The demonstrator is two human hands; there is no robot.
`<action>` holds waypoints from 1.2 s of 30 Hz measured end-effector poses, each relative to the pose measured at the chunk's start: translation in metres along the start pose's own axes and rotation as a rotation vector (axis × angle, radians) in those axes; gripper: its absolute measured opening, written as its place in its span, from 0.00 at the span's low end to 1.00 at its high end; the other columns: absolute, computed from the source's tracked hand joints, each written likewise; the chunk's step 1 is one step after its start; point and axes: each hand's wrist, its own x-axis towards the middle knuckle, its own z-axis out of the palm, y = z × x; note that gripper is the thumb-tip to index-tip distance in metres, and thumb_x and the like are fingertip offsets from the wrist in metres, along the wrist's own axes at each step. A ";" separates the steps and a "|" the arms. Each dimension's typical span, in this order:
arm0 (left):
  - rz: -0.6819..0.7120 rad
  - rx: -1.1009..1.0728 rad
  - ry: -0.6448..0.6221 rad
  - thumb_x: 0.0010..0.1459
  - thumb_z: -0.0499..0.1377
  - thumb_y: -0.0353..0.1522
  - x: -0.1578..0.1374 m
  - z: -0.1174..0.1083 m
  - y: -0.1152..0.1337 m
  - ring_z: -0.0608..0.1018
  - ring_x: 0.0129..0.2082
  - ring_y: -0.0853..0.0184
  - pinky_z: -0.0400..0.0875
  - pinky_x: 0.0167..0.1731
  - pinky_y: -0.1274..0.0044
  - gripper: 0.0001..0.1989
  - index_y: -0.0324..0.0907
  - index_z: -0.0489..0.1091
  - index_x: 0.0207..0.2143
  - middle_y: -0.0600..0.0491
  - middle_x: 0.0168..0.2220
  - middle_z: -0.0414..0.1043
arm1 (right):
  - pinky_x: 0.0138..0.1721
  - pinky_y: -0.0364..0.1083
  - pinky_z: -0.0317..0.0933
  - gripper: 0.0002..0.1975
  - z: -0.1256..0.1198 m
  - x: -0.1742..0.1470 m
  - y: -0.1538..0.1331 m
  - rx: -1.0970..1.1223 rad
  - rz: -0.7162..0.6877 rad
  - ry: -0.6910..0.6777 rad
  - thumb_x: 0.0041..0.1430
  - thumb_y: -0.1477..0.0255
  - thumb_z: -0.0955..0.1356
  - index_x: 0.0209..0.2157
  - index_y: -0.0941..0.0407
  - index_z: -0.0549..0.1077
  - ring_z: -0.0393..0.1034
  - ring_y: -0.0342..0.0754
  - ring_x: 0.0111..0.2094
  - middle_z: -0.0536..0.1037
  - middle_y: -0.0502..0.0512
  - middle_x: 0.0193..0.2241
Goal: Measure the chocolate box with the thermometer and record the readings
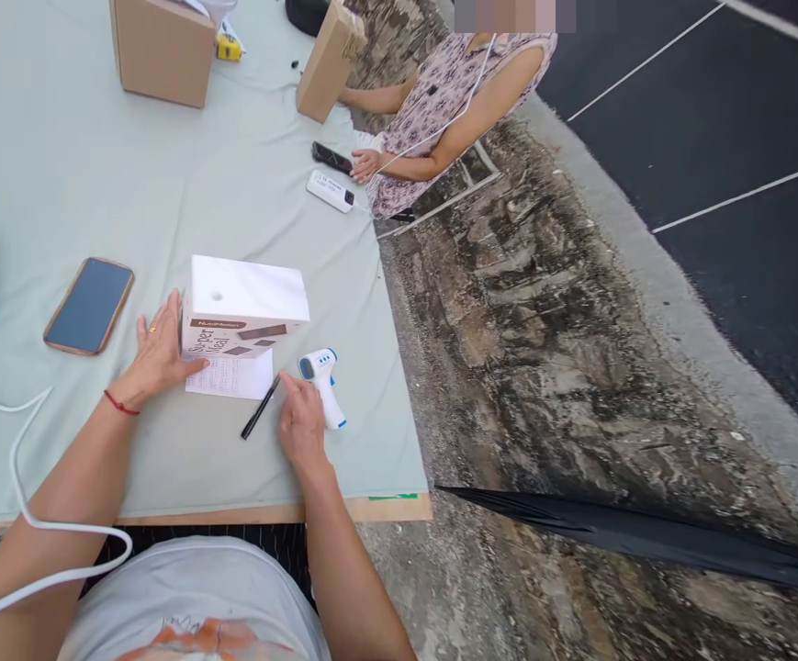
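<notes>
Head view, looking down at the table: what is your left hand doing?

My left hand [156, 353] is spread wide, thumb apart from the fingers, beside the left side of a white box [251, 289]. The box is right of that hand, its plain top facing up and brown print, including the word "Meal", on the side towards me. A printed sheet [237, 378] shows below the box, near my thumb.

And your right hand?

My right hand [302, 418] is curled narrow, knuckles up. A black pen [259, 408] lies slanted just left of it, one end by my fingertips. A white and blue thermometer gun [326, 386] lies just to its right. I cannot tell whether my fingers touch either one.

What else is around them?

Left of my left hand lies a phone [88, 306] in a brown case. A white cable [14, 450] crosses in front of my left forearm. Well beyond my right hand, a person in a patterned top [432, 119] has one hand [365, 165] beside a black device [331, 157] and the other at a tall carton [322, 69].
</notes>
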 end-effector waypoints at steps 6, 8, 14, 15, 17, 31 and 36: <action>-0.023 -0.145 0.025 0.63 0.61 0.54 0.001 0.001 0.002 0.61 0.76 0.39 0.35 0.73 0.36 0.59 0.44 0.29 0.81 0.35 0.74 0.64 | 0.59 0.63 0.64 0.31 -0.031 0.024 0.023 -0.196 0.508 -0.057 0.59 0.61 0.71 0.61 0.58 0.74 0.68 0.68 0.59 0.76 0.72 0.55; -0.063 -0.173 0.078 0.64 0.59 0.56 0.001 0.002 0.004 0.63 0.75 0.41 0.36 0.73 0.38 0.56 0.42 0.34 0.80 0.35 0.71 0.68 | 0.56 0.60 0.66 0.29 -0.037 0.035 0.026 -0.119 0.614 -0.167 0.56 0.59 0.71 0.57 0.58 0.76 0.71 0.66 0.55 0.78 0.69 0.50; -0.182 -0.123 0.190 0.69 0.48 0.56 0.003 0.002 0.010 0.76 0.59 0.46 0.50 0.73 0.46 0.34 0.42 0.68 0.63 0.43 0.46 0.80 | 0.40 0.50 0.65 0.24 -0.034 0.041 -0.030 0.674 0.629 -0.110 0.54 0.47 0.72 0.38 0.54 0.77 0.68 0.53 0.36 0.75 0.53 0.32; -0.189 -0.115 0.192 0.70 0.47 0.56 0.003 0.001 0.010 0.77 0.58 0.46 0.51 0.72 0.46 0.32 0.43 0.70 0.60 0.44 0.44 0.80 | 0.37 0.49 0.63 0.25 -0.031 0.041 -0.046 0.832 0.617 -0.135 0.55 0.45 0.72 0.36 0.54 0.76 0.65 0.50 0.32 0.73 0.51 0.29; -0.193 -0.103 0.194 0.70 0.47 0.56 0.004 -0.001 0.010 0.77 0.56 0.47 0.53 0.72 0.46 0.30 0.45 0.71 0.57 0.45 0.43 0.79 | 0.33 0.47 0.59 0.24 -0.024 0.045 -0.077 1.059 0.583 -0.188 0.54 0.46 0.74 0.33 0.53 0.75 0.62 0.47 0.29 0.72 0.49 0.26; -0.095 -0.053 0.144 0.74 0.45 0.53 0.003 -0.003 0.006 0.77 0.51 0.50 0.59 0.66 0.51 0.27 0.47 0.68 0.60 0.48 0.45 0.79 | 0.26 0.45 0.54 0.30 0.009 0.063 -0.121 1.267 0.729 -0.216 0.46 0.42 0.78 0.32 0.53 0.74 0.58 0.43 0.25 0.69 0.45 0.22; -0.078 -0.042 0.123 0.73 0.44 0.54 0.003 -0.006 0.007 0.78 0.47 0.50 0.63 0.62 0.53 0.27 0.46 0.69 0.54 0.48 0.40 0.78 | 0.27 0.45 0.55 0.29 0.006 0.064 -0.123 1.266 0.716 -0.230 0.48 0.43 0.77 0.34 0.53 0.76 0.60 0.44 0.26 0.70 0.46 0.24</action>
